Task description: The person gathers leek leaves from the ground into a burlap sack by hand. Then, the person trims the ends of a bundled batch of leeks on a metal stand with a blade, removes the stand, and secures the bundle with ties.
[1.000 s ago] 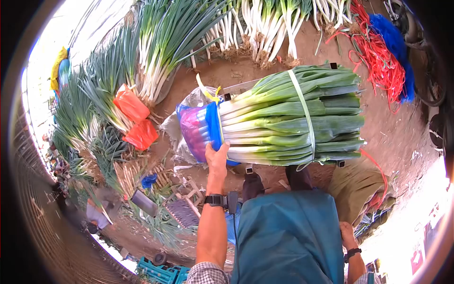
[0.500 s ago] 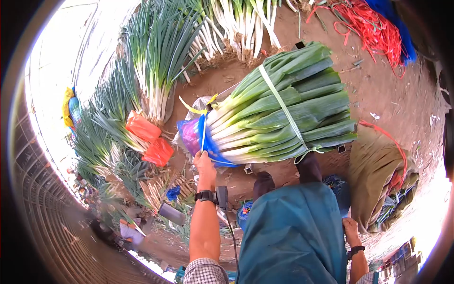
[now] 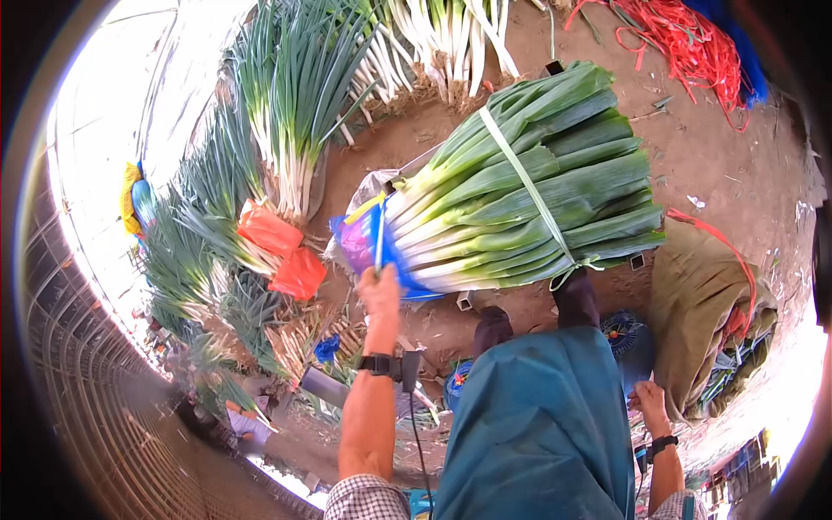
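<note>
A large bundle of leeks (image 3: 529,186) lies in front of me, leaves to the right, white ends to the left. A pale band (image 3: 524,169) circles its leafy part. Blue plastic wrap (image 3: 403,264) covers the root end, with a purple-pink patch showing. My left hand (image 3: 379,295) is closed on a yellow-and-white strap (image 3: 380,232) that runs up over this wrap. Low beside my teal apron (image 3: 542,425), my right hand (image 3: 650,404) has curled fingers; whatever they hold, if anything, cannot be made out.
More leeks (image 3: 290,113) stand at the left and back. Orange-red plastic bags (image 3: 282,247) rest among them. Red strips (image 3: 693,52) are heaped at the upper right. A brown cloth sack (image 3: 693,295) sits to the right, and a blue coil (image 3: 626,336) by my foot.
The strap's yellow part has moved from sticking out leftward to lying by the wrap. My left hand is slightly blurred in motion. My right hand has come away from the apron's edge.
</note>
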A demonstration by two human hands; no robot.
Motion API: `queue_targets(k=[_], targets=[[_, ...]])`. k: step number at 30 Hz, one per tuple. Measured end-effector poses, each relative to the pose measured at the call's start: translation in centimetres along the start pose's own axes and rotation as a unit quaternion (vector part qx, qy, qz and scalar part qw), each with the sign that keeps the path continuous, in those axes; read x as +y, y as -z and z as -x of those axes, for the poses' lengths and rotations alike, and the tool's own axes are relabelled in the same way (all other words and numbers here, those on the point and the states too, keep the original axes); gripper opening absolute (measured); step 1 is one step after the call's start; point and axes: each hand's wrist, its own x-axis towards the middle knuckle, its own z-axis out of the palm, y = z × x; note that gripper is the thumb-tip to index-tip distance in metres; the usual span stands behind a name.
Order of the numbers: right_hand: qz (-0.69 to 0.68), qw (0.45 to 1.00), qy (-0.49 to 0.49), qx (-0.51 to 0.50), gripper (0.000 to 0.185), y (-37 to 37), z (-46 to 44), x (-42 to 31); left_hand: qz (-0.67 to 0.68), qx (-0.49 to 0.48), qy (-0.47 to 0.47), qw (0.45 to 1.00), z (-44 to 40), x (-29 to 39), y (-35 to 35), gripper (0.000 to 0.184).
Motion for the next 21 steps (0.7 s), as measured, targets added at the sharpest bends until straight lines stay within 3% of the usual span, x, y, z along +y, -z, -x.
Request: queue_targets(k=[3, 6, 10, 15, 17, 19, 21], targets=[[0.045, 0.997, 0.054, 0.015, 0.023, -0.2, 0.0, -3.5, -0.035, 0.098, -0.04, 0.994, -1.7, -1.5, 2.8, 0.011], [0.046, 0.992, 0.118, -0.014, 0.022, -4.1, 1.3, -11.2, 0.034, 0.08, -0.05, 0.995, -1.7, -0.8, 2.6, 0.009], [0.104, 0.948, 0.234, -0.19, 0.023, -14.4, 3.0, -20.6, 0.296, -0.161, 0.055, 0.94, 0.3, -0.8, 3.3, 0.008], [0.196, 0.866, 0.332, -0.317, 0.03, -28.6, 3.1, -25.1, 0.271, -0.117, 0.001, 0.956, 0.6, -0.5, 3.9, 0.01], [0.188, 0.839, 0.415, -0.299, 0.036, -35.1, 0.8, -25.0, 0.258, -0.117, -0.038, 0.958, 0.6, -0.6, 4.2, 0.013], [0.185, 0.872, 0.321, -0.319, 0.038, -40.8, -0.1, -27.1, 0.239, -0.129, -0.036, 0.962, -0.3, -1.8, 4.9, 0.015], [0.168, 0.892, 0.31, -0.284, 0.037, -46.5, -2.2, -27.2, 0.23, -0.155, -0.042, 0.96, -0.4, -2.5, 5.7, 0.014]])
